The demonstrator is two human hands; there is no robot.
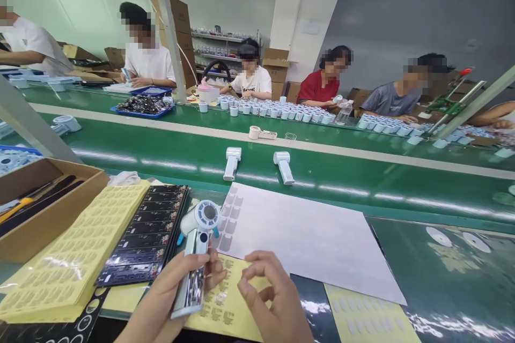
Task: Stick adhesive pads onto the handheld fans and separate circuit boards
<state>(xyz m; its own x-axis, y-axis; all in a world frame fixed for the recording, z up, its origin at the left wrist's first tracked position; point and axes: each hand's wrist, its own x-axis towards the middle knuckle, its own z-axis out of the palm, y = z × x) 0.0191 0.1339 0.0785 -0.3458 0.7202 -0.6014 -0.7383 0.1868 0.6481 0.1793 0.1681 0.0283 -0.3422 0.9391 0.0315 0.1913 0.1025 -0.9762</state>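
Observation:
My left hand (164,289) is wrapped around the handle of a light-blue and white handheld fan (191,268). Its round head points up, and shiny dark parts show along the handle's face. My right hand (276,295) is just right of the fan, apart from it, with thumb and forefinger curled together in a pinch; anything between the tips is too small to make out. Beneath both hands lies a yellow sheet of printed labels (219,305). Beyond them is a white sheet (306,236) with grey stickers along its left edge.
Black printed panels (140,233) and a stack of yellow sticker sheets (72,246) lie left, beside a cardboard box (92,174) of tools. Two fans (232,163) (284,167) rest on the green belt (346,171). Several co-workers sit across, behind rows of pale-blue cups (298,113).

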